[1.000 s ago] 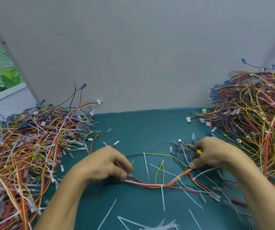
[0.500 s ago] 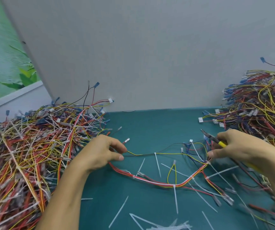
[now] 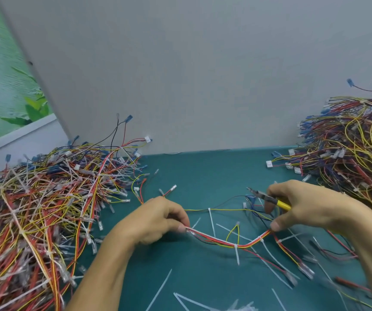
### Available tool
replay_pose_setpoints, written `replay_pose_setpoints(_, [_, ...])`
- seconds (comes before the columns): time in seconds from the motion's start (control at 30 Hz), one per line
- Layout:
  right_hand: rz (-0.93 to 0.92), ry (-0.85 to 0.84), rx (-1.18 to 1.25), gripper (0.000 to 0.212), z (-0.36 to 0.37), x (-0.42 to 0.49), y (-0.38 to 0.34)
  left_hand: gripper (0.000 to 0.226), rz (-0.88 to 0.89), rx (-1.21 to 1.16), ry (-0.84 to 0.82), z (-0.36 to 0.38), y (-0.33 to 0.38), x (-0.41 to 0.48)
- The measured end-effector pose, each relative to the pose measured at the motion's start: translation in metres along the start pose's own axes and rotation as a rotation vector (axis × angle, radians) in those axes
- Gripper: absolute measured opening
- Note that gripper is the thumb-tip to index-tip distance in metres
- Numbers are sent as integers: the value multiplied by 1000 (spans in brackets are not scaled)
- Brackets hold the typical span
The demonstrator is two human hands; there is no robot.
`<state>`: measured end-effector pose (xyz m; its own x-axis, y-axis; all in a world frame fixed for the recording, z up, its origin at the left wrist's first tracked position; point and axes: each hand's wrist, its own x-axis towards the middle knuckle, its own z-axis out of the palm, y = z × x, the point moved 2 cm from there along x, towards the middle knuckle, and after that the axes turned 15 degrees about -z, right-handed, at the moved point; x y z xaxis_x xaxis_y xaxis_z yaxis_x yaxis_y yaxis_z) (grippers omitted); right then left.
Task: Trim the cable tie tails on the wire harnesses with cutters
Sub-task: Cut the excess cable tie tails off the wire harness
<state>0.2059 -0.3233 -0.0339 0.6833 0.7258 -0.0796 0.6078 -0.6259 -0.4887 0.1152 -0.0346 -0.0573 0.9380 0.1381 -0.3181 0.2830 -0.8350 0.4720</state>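
Note:
A wire harness (image 3: 230,242) of red, yellow and white wires sags between my two hands over the teal table (image 3: 203,176). White cable tie tails (image 3: 237,254) stick out from it at several points. My left hand (image 3: 158,218) pinches the harness at its left end. My right hand (image 3: 301,207) holds yellow-handled cutters (image 3: 268,198), jaws pointing left, while its thumb and finger also pinch the harness's right part.
A big pile of harnesses with long tie tails (image 3: 39,216) fills the left side. Another harness pile (image 3: 351,149) lies at the right. Cut white tie tails (image 3: 194,299) litter the near table. A grey wall panel (image 3: 203,75) stands behind.
Both hands have lifted and spread the harness between them. My left hand moved from near the left pile back to the harness's left end and now pinches it.

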Motion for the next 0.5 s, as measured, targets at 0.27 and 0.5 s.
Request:
replay_pose_setpoints(0.27, [30, -149, -89, 34, 12, 6, -4, 18, 95, -366, -95, 5, 1, -1])
replay_pose_setpoints(0.5, [50, -170, -92, 34, 17, 7, -1, 31, 176, -499, -153, 3, -11, -1])
